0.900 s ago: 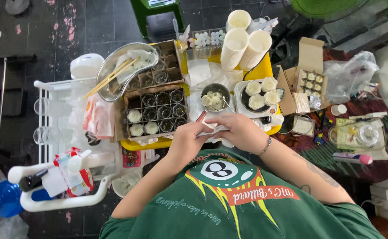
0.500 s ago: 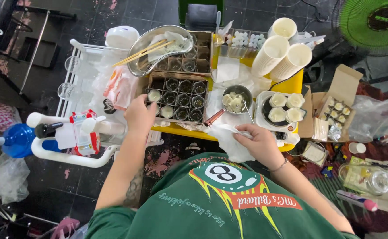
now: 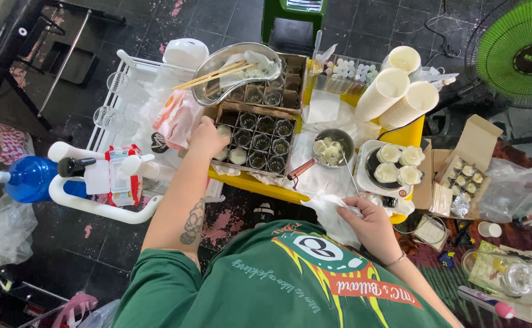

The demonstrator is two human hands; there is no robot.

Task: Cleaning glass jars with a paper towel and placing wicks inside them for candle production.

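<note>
- Left hand point(image 3: 207, 138) extended to near-left corner of divided cardboard tray point(image 3: 255, 141); fingers curled down over a small pale cup point(image 3: 224, 131) in the end cells. Grasp itself hidden under the knuckles; cannot tell whether closed on anything.
- Right hand point(image 3: 370, 223) held close to the body, closed loosely around a crumpled white tissue point(image 3: 331, 211).
- Tray seated on yellow table point(image 3: 413, 130), beside a small steel pot point(image 3: 333, 147) with copper handle.
- Risk: cups packed tight; careless lift likely to drag or tip a neighbouring cup.
- Risk: tray overhangs near the table edge; downward press could tilt it.
- Risk: forearm close to pink bag point(image 3: 178, 118); possible snag.
</note>
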